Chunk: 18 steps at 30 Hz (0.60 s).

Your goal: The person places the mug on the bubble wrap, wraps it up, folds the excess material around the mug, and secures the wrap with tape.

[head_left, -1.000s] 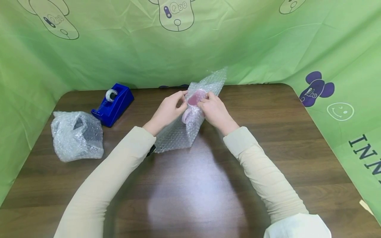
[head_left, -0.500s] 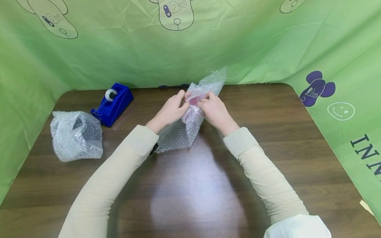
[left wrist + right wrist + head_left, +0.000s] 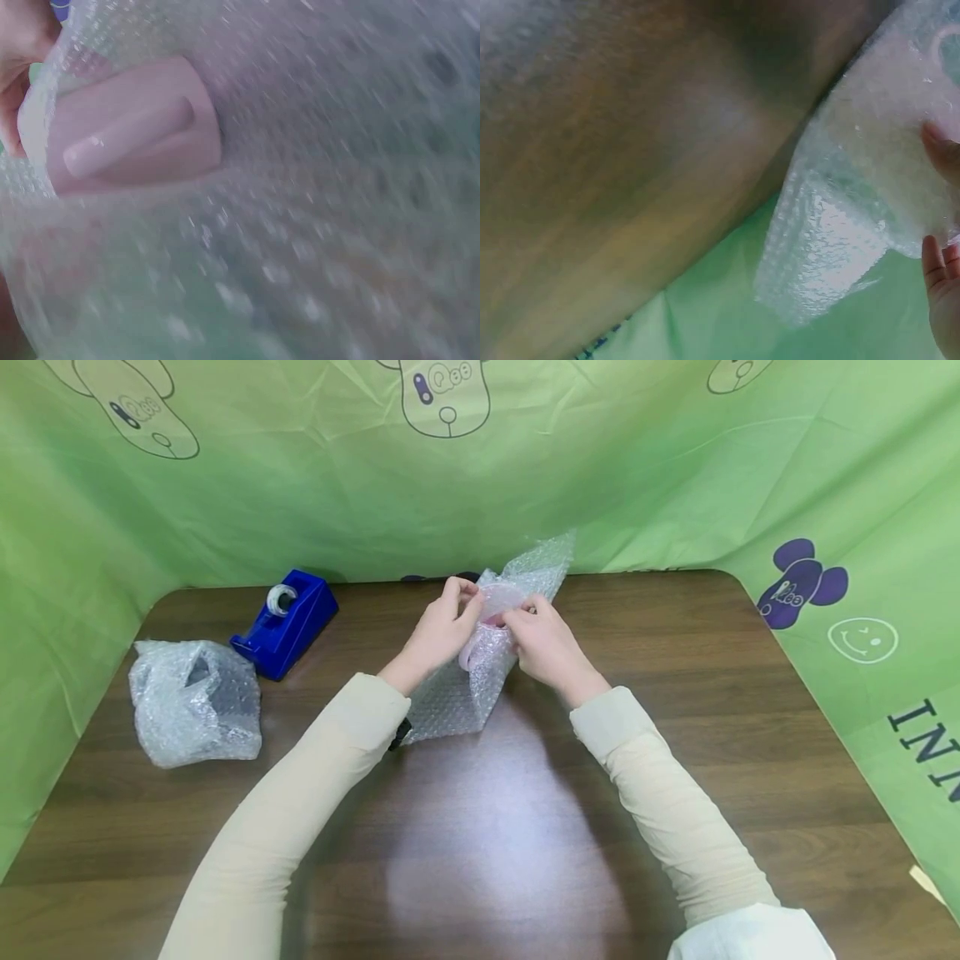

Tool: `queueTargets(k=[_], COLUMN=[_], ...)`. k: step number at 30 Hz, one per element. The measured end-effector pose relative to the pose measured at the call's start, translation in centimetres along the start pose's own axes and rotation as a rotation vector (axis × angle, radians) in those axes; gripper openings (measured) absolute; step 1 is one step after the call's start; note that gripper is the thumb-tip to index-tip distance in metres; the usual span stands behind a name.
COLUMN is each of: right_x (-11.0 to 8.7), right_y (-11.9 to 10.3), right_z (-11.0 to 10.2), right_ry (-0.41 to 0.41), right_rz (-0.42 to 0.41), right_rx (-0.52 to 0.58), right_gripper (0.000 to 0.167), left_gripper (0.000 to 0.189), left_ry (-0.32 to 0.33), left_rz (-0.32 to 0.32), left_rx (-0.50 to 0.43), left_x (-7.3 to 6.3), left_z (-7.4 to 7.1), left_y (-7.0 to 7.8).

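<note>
A pink mug (image 3: 467,655) stands on the table, wrapped in a sheet of bubble wrap (image 3: 450,706). Its handle points left in the head view. In the left wrist view the mug (image 3: 142,124) shows through the film. My left hand (image 3: 441,625) pinches a flap of the wrap by the mug's left rim, thumb against forefinger. On the other side my right hand (image 3: 549,645) pinches the wrap at the rim, fingertips at the mouth. A film flap covers much of the opening. Bubble wrap (image 3: 870,142) also spreads across the right wrist view, with fingers at its edge.
Left on the brown table (image 3: 675,710) lies a bubble-wrapped bundle (image 3: 195,706). A blue tape dispenser (image 3: 288,622) with a clear roll stands behind it. Green printed cloth (image 3: 315,502) walls the back and sides. A wrap corner (image 3: 547,564) sticks up against the cloth.
My left hand has moved slightly right and inward, drawing the film flap over the mug's mouth, so less pink inside shows. The right hand stays at the rim with its fingers shifted slightly.
</note>
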State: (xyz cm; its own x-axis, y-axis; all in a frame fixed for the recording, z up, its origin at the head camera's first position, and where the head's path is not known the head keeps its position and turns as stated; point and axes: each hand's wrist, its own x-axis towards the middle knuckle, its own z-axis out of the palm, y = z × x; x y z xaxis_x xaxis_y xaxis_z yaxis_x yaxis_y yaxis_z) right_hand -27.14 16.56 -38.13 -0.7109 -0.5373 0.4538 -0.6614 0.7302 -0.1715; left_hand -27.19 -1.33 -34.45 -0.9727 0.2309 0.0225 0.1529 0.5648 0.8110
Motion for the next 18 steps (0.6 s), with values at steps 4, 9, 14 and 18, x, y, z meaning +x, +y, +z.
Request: queueTargets(k=[4,9,14,18], right_x=[-0.4,-1.0,-1.5,-1.6], right_y=[0.2,0.3,0.2,0.2], right_z=[0.3,0.5,0.5,0.6], right_ry=[0.027,0.044,0.097,0.142], right_rz=[0.001,0.079,0.132,0.189], right_rx=[0.025,0.133,0.245,0.328], right_gripper=[0.032,0.035,0.038,0.04], left_gripper=[0.029,0.026,0.035,0.046], left_ry=[0.094,0.174,0.21,0.215], left_rz=[-0.025,-0.048,-0.07,-0.103], left_rx=[-0.04,-0.15,-0.206,-0.169], left_x=[0.4,1.0,1.4,1.7], left_z=[0.6,1.2,1.4,1.4], left_y=[0.2,0.3,0.0,0.0])
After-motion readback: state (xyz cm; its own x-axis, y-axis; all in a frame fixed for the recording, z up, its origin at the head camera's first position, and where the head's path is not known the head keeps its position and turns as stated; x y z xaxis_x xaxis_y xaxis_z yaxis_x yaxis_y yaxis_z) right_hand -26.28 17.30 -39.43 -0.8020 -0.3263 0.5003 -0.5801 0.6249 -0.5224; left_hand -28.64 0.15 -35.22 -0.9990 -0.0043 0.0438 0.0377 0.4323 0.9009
